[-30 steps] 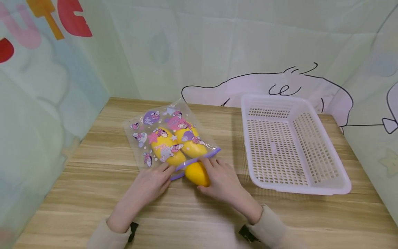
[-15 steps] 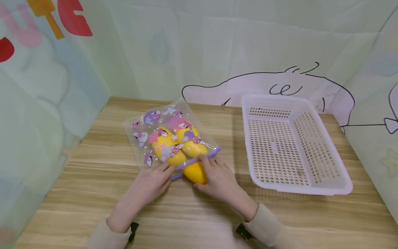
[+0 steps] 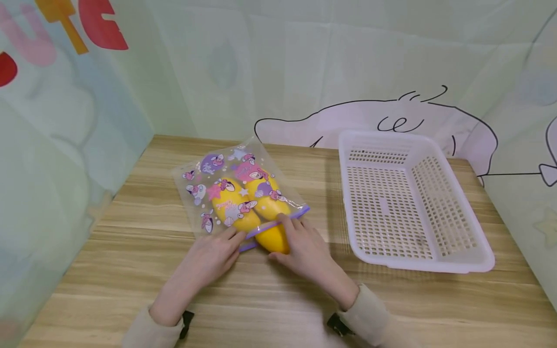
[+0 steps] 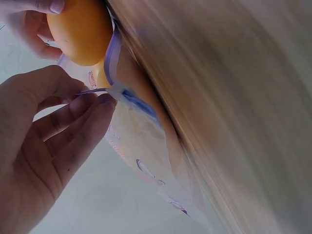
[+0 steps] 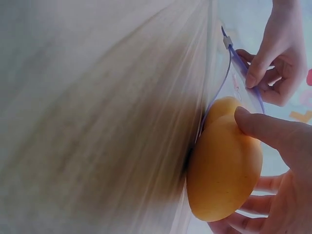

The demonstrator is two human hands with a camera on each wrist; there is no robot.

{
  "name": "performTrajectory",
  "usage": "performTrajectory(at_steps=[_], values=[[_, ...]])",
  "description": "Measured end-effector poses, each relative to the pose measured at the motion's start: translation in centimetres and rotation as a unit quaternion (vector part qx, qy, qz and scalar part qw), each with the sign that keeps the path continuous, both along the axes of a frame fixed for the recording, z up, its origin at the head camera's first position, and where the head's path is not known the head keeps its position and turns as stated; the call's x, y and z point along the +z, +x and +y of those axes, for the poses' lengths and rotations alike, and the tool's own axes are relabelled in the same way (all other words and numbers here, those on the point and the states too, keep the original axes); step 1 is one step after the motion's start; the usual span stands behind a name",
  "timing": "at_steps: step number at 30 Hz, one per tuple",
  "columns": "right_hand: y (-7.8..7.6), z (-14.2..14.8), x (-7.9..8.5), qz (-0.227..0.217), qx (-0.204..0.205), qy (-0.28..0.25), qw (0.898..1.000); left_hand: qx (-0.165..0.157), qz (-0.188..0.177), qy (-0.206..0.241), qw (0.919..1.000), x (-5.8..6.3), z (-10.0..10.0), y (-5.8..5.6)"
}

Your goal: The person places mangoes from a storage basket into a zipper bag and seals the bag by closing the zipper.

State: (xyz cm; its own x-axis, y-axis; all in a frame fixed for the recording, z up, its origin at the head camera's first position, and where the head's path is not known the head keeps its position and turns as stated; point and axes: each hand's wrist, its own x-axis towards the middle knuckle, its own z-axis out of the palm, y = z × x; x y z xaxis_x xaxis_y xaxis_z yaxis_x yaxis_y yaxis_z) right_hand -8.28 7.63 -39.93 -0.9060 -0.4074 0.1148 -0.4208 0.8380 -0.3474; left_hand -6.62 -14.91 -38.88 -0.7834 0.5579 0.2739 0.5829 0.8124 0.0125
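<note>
A clear zip bag (image 3: 189,186) printed with pink and purple cartoons lies flat, its purple-edged mouth toward me. Inside it two yellow mangoes (image 3: 250,222) rest side by side. My left hand (image 3: 213,253) pinches the upper lip of the mouth near its left end, beside the zip slider (image 4: 117,91). With my right hand (image 3: 309,251) I hold a third mango (image 3: 271,240) that is partly in the opening. Its thumb (image 5: 253,124) lies on the near side of that mango, while the fingers lie behind it and over the bag's edge.
To the right stands a white perforated plastic basket (image 3: 348,212) with nothing in it. Both stand on a wood-grain table (image 3: 243,309). A printed cloth backdrop (image 3: 283,72) rises along the back and sides.
My right hand has moved slightly left and away from me, pushing the mango farther into the bag's mouth. The left hand and the bag have stayed in place.
</note>
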Motion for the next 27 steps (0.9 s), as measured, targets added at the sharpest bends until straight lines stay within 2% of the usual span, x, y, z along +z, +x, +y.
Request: performTrajectory(at_steps=[10,17,20,27], values=[[0.7,0.7,0.1,-0.009,0.019,-0.026,0.999,0.007,-0.015,-0.002,0.9999,0.1,0.0,0.2],[1.1,1.3,0.2,0.006,0.036,-0.023,0.999,0.006,-0.016,-0.003,0.9998,0.1,0.0,0.2],[1.2,1.6,0.2,-0.001,0.041,-0.029,0.999,0.007,-0.021,-0.002,0.9998,0.2,0.0,0.1],[1.3,2.2,-0.1,-0.019,0.028,-0.05,0.998,0.003,-0.016,-0.005,0.9999,0.1,0.1,0.0]])
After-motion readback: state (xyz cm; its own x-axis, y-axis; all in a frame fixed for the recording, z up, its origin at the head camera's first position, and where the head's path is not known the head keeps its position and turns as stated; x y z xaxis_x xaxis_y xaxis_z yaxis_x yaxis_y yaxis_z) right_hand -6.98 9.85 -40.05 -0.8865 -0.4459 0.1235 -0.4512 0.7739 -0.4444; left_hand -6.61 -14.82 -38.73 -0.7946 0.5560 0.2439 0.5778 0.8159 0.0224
